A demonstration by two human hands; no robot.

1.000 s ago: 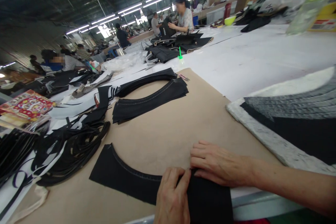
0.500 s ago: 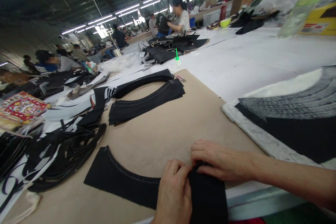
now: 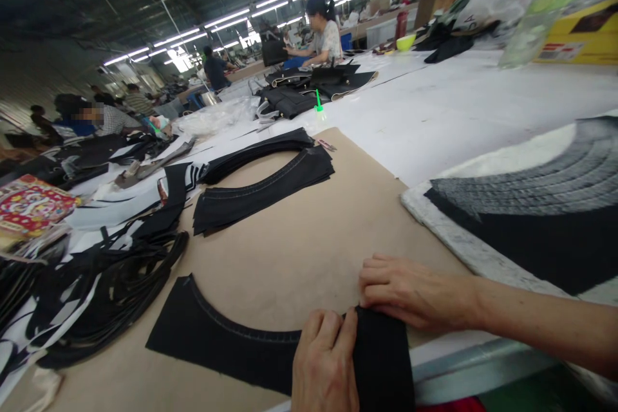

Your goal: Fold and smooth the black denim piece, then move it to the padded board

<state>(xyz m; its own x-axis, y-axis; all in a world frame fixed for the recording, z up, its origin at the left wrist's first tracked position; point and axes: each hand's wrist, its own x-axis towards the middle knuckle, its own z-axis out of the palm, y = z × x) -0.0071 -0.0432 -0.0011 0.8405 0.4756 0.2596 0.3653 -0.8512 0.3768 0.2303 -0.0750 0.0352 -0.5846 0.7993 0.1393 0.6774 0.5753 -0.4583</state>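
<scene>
A curved black fabric piece (image 3: 241,351) lies on brown paper (image 3: 270,257) at the near edge of the table, stitching or creases along its inner curve. My left hand (image 3: 326,360) presses on it right of the middle, fingers bent together at the curved edge. Just to the right, my right hand (image 3: 410,290) has curled fingers on the upper edge of the same piece, close to its right end. The fingertips of the right hand are partly hidden. Farther back on the paper sit two stacks of similar curved black pieces (image 3: 261,196).
A padded board (image 3: 449,238) with black fabric pieces is on the right. Black strips (image 3: 130,296) and a red patterned box (image 3: 36,203) lie left. Small snips (image 3: 326,145), a green-tipped bottle (image 3: 319,109) and black bags (image 3: 290,100) are farther back. Several people work beyond.
My right hand has shifted slightly right along the fabric edge, and the gap between my hands has widened. The person at the back has moved an arm and a black item.
</scene>
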